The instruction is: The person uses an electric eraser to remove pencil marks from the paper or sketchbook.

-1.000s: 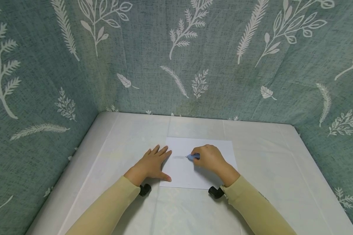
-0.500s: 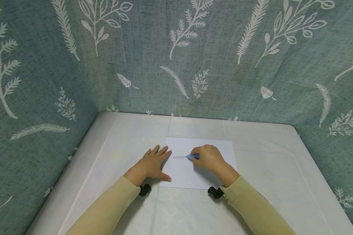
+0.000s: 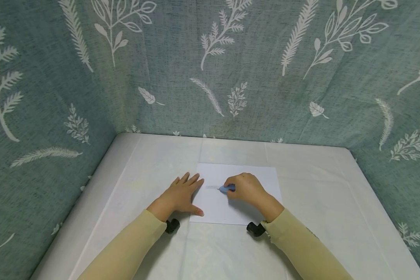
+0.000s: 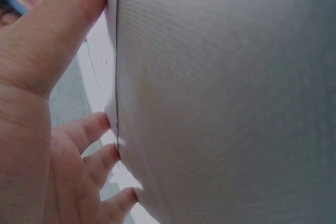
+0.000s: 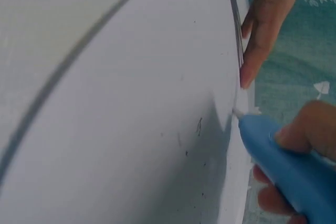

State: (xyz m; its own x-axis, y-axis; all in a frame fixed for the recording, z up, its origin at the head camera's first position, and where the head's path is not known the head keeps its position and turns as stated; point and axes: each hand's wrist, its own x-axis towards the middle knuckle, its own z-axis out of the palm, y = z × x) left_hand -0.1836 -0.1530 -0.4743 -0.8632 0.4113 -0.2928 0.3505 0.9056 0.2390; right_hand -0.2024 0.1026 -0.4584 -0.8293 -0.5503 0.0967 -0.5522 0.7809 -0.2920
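Observation:
My right hand (image 3: 249,189) pinches a thick blue pen-shaped electric eraser (image 5: 286,163), its narrow pale tip pointing left and down at a sheet of white paper (image 3: 215,212). A faint grey smudged line (image 3: 210,187) runs left from the tip. Small dark crumbs (image 5: 199,126) lie scattered over the sheet in the right wrist view. My left hand (image 3: 179,197) rests with spread fingers across the paper's left edge, thumb near the lower left corner. In the left wrist view the spread fingers of the left hand (image 4: 79,166) appear close up.
A white cloth with fold lines covers the table (image 3: 311,186). Green leaf-patterned fabric (image 3: 266,97) stands behind it and along both sides. Dark wrist-camera mounts (image 3: 172,226) show under the sleeves.
My right hand has shifted slightly left and toward me, with the eraser tip now farther along the grey line. The left hand and paper have stayed in place.

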